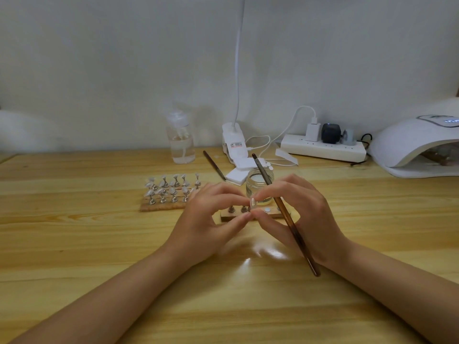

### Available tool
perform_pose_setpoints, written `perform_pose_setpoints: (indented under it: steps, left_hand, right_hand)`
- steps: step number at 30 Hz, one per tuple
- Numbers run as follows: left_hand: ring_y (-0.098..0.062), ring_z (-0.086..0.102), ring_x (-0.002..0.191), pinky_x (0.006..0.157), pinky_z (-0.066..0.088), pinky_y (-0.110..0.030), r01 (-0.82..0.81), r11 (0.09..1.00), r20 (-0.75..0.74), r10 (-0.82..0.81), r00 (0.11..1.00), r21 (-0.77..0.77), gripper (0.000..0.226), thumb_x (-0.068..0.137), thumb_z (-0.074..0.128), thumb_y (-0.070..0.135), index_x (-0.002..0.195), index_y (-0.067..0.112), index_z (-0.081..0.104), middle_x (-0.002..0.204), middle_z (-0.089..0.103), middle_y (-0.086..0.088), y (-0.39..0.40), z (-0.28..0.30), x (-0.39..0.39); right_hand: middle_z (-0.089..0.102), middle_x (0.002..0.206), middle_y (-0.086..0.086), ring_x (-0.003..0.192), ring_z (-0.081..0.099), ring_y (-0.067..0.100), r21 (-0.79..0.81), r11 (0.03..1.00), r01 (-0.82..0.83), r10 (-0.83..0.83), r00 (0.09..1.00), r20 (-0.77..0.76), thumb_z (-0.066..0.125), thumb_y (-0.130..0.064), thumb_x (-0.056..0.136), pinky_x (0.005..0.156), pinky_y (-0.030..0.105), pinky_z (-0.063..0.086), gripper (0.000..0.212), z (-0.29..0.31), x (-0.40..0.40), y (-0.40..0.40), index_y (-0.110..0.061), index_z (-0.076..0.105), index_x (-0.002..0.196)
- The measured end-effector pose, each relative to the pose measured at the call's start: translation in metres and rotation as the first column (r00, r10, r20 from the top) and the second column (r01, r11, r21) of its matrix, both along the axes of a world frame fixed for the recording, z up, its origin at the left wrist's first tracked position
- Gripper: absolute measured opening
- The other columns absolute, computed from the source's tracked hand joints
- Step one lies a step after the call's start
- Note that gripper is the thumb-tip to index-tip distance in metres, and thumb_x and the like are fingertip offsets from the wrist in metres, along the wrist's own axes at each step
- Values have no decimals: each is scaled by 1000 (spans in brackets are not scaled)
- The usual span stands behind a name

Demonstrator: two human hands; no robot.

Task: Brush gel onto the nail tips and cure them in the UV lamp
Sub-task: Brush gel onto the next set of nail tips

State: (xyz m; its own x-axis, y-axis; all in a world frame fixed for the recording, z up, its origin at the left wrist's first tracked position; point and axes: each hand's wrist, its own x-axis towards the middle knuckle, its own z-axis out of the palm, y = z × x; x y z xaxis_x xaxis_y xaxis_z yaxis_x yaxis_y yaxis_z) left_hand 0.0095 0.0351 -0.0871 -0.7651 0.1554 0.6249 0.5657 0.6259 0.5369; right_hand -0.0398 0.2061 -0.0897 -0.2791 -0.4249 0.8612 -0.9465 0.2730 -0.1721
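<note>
A clear nail tip (252, 203) is pinched between the fingertips of my left hand (211, 217) and my right hand (298, 214), just above a small wooden stand (250, 216) with metal pegs. My right hand also holds a long brown brush (285, 214), its handle slanting down to the right. Behind my fingers stands an open glass jar of gel (259, 184). A second wooden stand with several nail tips (171, 192) lies to the left. The white UV lamp (419, 147) sits at the far right.
A clear pump bottle (180, 142) stands at the back, beside a white clip lamp (234, 142) and white pads (238, 175). A second brush (214, 165) lies near them. A power strip (323, 147) with plugs and cables runs along the wall.
</note>
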Motion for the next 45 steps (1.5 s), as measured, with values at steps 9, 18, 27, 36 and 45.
perform_pose_setpoints:
  steps: [9,18,27,36,45]
  left_hand:
    - [-14,58,78,75,44,-49,3,1000,-101,-4,995,-13,16,77,63,31,87,23,70,84,66,8,-1,-2,-2]
    - [-7,59,86,81,44,-49,-42,994,-61,48,997,102,21,78,65,27,96,21,71,90,70,11,-1,-2,-1]
    - [2,59,85,73,39,-6,-78,978,5,78,997,194,26,74,73,4,88,25,70,85,68,16,-2,-1,-3]
    - [-2,58,78,69,40,-7,-77,969,40,70,997,236,16,73,73,9,83,22,73,76,68,14,-3,1,-1]
    - [-1,57,77,68,39,-7,-83,965,36,77,996,248,21,72,73,8,82,27,71,77,68,14,-3,2,-1]
  right_hand:
    - [66,82,3,78,59,12,-27,995,-94,96,994,57,67,-20,79,68,28,51,16,0,4,-3,-14,61,92]
    - [67,73,-4,61,57,-4,-288,957,19,93,925,369,43,-31,93,63,9,44,25,15,0,4,-18,64,96]
    - [59,59,5,60,56,17,-49,976,211,-132,759,637,51,-36,92,57,15,42,28,51,-40,8,-24,64,70]
    - [65,67,6,67,62,14,316,909,272,-407,741,534,65,-44,81,65,30,50,41,57,-58,-16,-3,64,74]
    - [65,68,9,70,64,19,188,930,315,-363,725,586,66,-44,80,67,32,50,41,69,-61,-8,-5,60,70]
